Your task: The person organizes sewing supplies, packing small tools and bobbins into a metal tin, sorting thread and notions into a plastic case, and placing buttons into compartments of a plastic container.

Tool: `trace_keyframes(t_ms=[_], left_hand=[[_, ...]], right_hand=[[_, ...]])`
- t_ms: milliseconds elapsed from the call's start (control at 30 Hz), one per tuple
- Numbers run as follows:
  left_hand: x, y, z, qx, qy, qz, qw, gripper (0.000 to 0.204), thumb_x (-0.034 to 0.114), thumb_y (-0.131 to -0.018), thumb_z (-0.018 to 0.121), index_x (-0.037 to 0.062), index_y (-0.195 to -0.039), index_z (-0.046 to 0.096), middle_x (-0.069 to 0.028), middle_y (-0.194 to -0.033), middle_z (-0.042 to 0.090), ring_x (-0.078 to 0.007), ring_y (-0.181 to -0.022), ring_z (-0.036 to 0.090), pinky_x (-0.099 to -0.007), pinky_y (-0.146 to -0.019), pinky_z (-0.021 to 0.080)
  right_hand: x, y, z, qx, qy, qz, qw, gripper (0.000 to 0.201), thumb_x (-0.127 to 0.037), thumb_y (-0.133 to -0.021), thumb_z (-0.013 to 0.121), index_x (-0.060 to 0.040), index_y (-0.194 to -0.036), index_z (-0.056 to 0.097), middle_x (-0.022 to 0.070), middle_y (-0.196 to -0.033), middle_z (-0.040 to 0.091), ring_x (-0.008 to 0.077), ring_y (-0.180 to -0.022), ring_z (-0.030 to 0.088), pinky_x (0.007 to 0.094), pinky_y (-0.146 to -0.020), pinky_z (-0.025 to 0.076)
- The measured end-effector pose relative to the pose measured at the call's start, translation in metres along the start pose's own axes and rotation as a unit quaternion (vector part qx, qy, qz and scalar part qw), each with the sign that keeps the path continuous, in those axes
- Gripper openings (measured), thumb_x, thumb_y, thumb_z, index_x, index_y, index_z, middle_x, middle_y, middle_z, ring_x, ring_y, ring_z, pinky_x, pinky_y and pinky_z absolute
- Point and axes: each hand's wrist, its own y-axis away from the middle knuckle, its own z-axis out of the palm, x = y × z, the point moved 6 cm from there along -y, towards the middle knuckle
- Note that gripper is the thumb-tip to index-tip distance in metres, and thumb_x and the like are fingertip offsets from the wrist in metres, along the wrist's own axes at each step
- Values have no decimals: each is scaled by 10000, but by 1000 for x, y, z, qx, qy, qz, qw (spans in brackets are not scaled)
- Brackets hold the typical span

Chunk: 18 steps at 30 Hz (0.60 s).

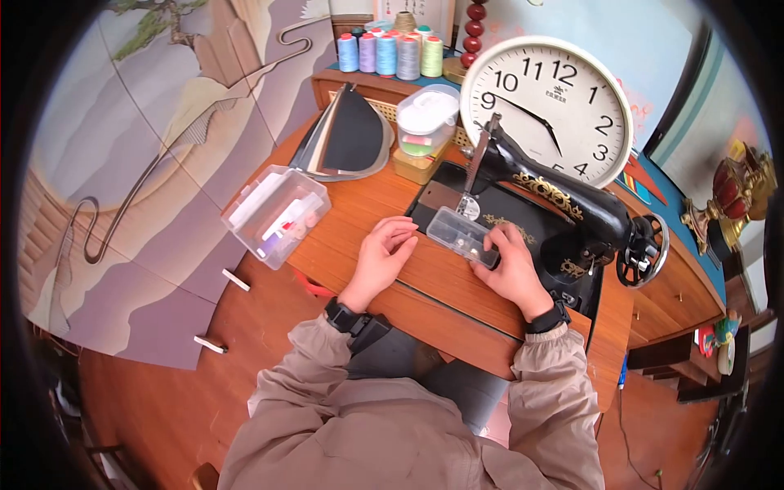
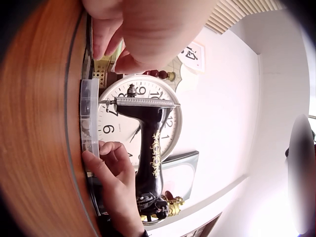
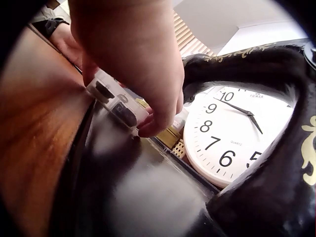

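My right hand [image 1: 512, 265] grips the right end of a small clear plastic compartment box [image 1: 452, 231], thumb on the near side and fingers over the far side. Small pieces, dark in the right wrist view, sit in the box's compartments [image 3: 124, 112]. The box lies at the front of the black sewing machine [image 1: 555, 192], below its needle end. To the left of the box, my left hand [image 1: 380, 260] is over the wooden table with its fingers loosely bent and nothing in them. In the left wrist view that hand [image 2: 143, 34] partly covers the background.
A larger clear box [image 1: 282, 212] with small items stands open at the table's left. Behind are a fan of dark sheets [image 1: 353, 135], a lidded tub [image 1: 427, 118] and several thread spools [image 1: 385, 54]. A big wall clock [image 1: 547, 110] leans behind the machine.
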Motion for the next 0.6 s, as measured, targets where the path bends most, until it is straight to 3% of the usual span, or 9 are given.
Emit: trace_keyframes(t_ms=[200,267,300,367,433,500,600], left_hand=[[9,9,-21,79,94,1,992,233,-75,-940,629,-23,-1167,611,-95,-1282,587,-166,-1177,617,-288,-1002,516],[35,23,-34,125,-13,85,988,223,-68,-929,634,-23,-1147,619,-113,-1267,559,-155,-1079,635,-265,-941,540],[50,30,-38,137,-31,79,987,233,-43,-907,662,-12,-1135,625,-130,-1273,555,-196,-1104,613,-309,-958,516],[94,46,-51,177,-304,165,921,297,-2,-872,700,7,-1156,614,-151,-1307,538,-284,-1215,548,-406,-1052,431],[110,61,-74,280,-418,170,847,417,39,-848,719,20,-1234,564,-181,-1368,494,-352,-1317,438,-466,-1123,316],[119,70,-106,344,-459,193,796,530,45,-859,708,22,-1339,486,-202,-1430,437,-363,-1372,374,-490,-1151,277],[104,74,-165,408,-438,145,788,662,88,-867,735,17,-1443,416,-215,-1469,382,-373,-1410,331,-470,-1161,284]], right_hand=[[4,3,0,16,29,-29,999,368,-97,-716,793,-52,-956,517,171,-1085,566,412,-1093,539,451,-924,475],[4,6,-2,21,40,-29,999,367,-100,-714,794,-53,-952,519,167,-1067,568,404,-1076,541,453,-909,477],[4,6,-4,26,39,-28,999,367,-100,-714,794,-53,-952,519,167,-1067,568,404,-1076,541,453,-909,477],[5,7,-5,24,43,-24,999,372,-106,-714,796,-54,-955,518,164,-1056,562,400,-1048,539,452,-892,477],[6,7,-6,33,36,-26,998,375,-107,-712,796,-55,-956,516,162,-1052,560,398,-1041,537,452,-888,475],[7,8,-7,43,29,-28,998,378,-108,-711,796,-55,-957,514,159,-1048,557,397,-1034,534,453,-884,474],[9,8,-7,37,29,-34,998,380,-120,-712,791,-56,-960,510,160,-1053,555,400,-1043,528,455,-899,465]])
